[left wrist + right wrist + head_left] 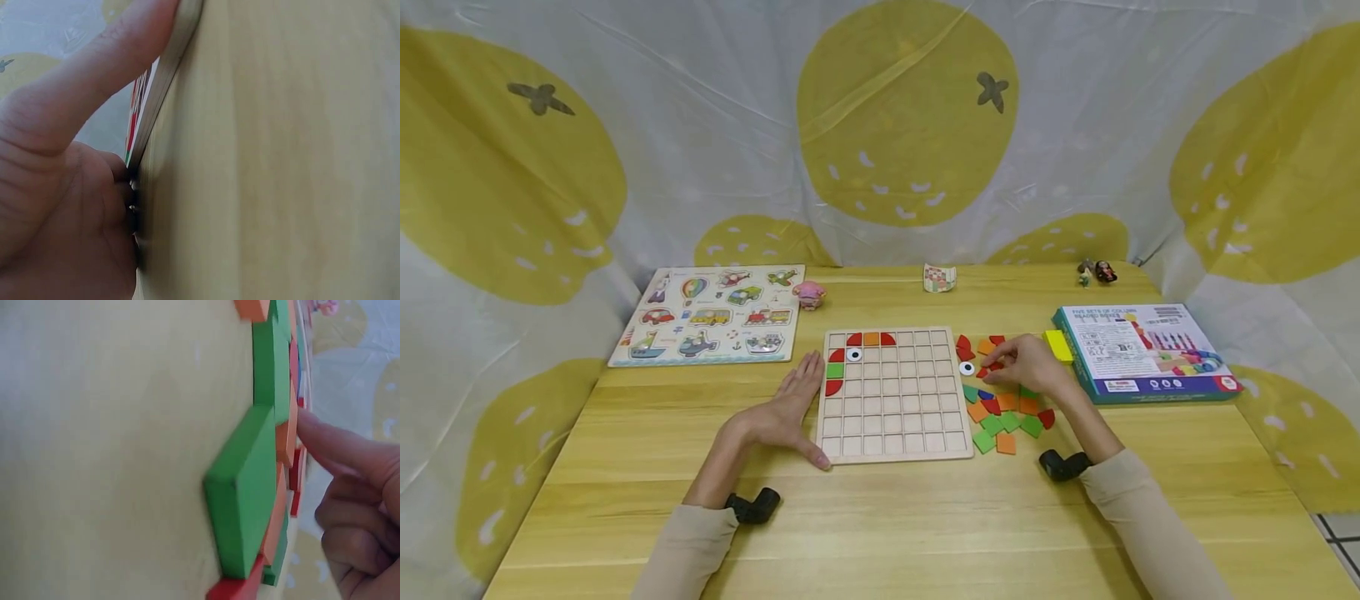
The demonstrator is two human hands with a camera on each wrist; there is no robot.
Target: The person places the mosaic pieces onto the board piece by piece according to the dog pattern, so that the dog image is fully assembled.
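A square wooden grid board (891, 400) lies on the table, with red, orange and green tiles and a round eye tile (853, 355) in its upper left cells. My left hand (782, 410) rests flat along the board's left edge, thumb (94, 75) touching the lower left corner and fingers spread. My right hand (1028, 364) reaches over a pile of loose tiles (1009, 422) right of the board. Its thumb and forefinger pinch a red tile (982, 372), partly hidden by the fingers. Another eye tile (966, 367) lies just left of those fingertips.
Behind the right hand are a yellow block (1058, 347) and a boxed bead set (1150, 350). A vehicle picture puzzle (711, 317) lies at the back left, beside a pink figurine (809, 295). A small patterned card (939, 278) and small figures (1105, 272) are farther back.
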